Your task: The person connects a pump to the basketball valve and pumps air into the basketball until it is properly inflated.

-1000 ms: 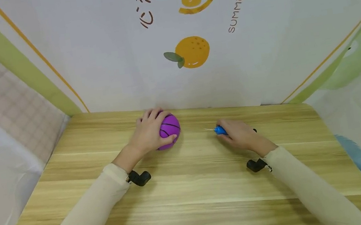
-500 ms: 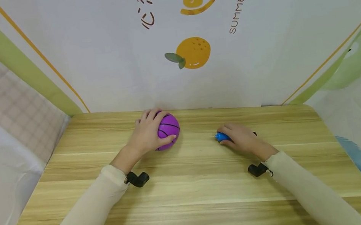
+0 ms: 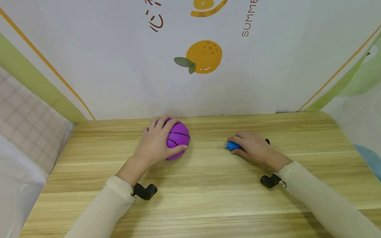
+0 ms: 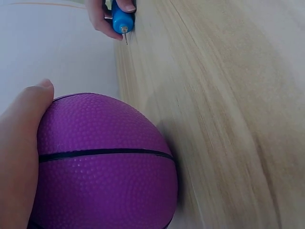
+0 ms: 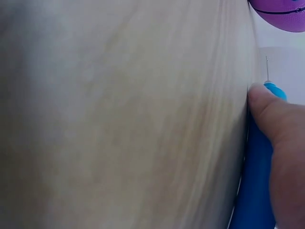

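Note:
A small purple ball (image 3: 178, 137) with black seams, like a mini basketball, rests near the table's back edge. My left hand (image 3: 153, 142) grips it from the left, fingers over the far side and thumb along the near side. In the left wrist view the thumb lies against the ball's pebbled surface (image 4: 109, 186). To the right, my right hand (image 3: 253, 146) holds a blue ball pump (image 3: 233, 146), its fingers wrapped round the barrel. The pump's thin metal needle (image 5: 267, 69) points left toward the ball, with a gap between them. Most of the pump is hidden under the hand.
The wood-grain table (image 3: 212, 221) runs back to a white cloth (image 3: 125, 71) printed with oranges and lettering. Black camera mounts (image 3: 146, 191) stick out from both wrists above the tabletop. Patterned cloth hangs on both sides.
My right hand has moved slightly toward the table's front with the pump, and the needle has shifted a little to the right. My left hand and the ball stay almost in place.

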`<action>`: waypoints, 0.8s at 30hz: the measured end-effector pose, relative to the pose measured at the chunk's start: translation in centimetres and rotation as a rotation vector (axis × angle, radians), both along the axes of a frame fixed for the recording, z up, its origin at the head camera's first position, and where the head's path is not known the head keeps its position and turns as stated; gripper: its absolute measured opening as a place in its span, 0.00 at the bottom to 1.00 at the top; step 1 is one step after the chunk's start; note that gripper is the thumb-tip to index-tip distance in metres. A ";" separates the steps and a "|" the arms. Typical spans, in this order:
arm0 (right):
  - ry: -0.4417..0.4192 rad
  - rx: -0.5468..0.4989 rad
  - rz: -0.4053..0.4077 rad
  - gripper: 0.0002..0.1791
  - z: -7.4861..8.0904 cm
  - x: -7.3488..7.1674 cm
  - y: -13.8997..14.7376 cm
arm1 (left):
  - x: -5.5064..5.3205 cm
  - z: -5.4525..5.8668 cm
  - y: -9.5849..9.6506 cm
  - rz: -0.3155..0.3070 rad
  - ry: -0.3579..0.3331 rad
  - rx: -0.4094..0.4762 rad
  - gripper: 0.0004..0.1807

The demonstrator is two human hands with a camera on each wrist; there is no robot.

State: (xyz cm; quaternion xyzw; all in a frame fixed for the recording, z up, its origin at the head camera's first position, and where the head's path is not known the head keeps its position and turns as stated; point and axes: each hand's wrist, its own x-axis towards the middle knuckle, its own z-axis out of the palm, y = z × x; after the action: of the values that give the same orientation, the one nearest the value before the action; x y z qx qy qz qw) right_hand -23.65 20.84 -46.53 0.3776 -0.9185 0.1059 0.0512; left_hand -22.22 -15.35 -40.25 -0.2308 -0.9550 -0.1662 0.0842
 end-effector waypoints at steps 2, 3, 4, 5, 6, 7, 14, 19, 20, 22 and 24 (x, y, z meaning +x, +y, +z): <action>-0.001 0.001 -0.004 0.22 0.0 0.0 0.0 | 0.0 0.0 0.0 -0.003 0.003 -0.004 0.46; -0.002 0.001 -0.007 0.22 0.0 0.0 0.0 | 0.0 0.0 0.0 -0.005 0.004 -0.004 0.46; -0.004 0.001 -0.010 0.23 0.0 0.0 0.0 | 0.1 0.0 0.0 -0.008 0.004 -0.001 0.46; -0.007 0.000 -0.014 0.23 0.0 0.0 0.0 | 0.1 -0.1 0.0 -0.009 0.005 0.000 0.46; -0.010 0.001 -0.017 0.23 0.0 0.0 0.0 | 0.1 -0.1 0.0 -0.011 0.006 0.004 0.46; -0.014 0.001 -0.021 0.24 0.0 0.0 0.0 | 0.1 -0.1 0.0 -0.012 0.008 0.005 0.46; -0.026 0.000 -0.042 0.26 0.0 0.2 0.0 | 0.2 0.0 -0.1 -0.019 0.024 0.011 0.47; -0.027 -0.001 -0.047 0.26 0.1 0.3 0.1 | 0.3 0.1 0.0 -0.013 0.032 0.018 0.49; -0.028 -0.001 -0.047 0.26 0.1 0.3 0.0 | 0.3 0.1 0.0 -0.011 0.033 0.020 0.49; -0.028 0.001 -0.047 0.26 0.1 0.3 0.0 | 0.3 0.1 0.0 -0.009 0.034 0.020 0.49; -0.030 0.001 -0.046 0.26 0.1 0.3 0.0 | 0.3 0.1 0.0 -0.011 0.036 0.019 0.48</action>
State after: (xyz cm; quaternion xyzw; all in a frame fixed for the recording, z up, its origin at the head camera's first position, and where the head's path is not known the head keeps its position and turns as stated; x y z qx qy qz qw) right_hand -23.38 20.86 -46.42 0.3547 -0.9277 0.1098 0.0396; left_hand -21.89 -15.36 -40.18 -0.2380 -0.9504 -0.1716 0.1028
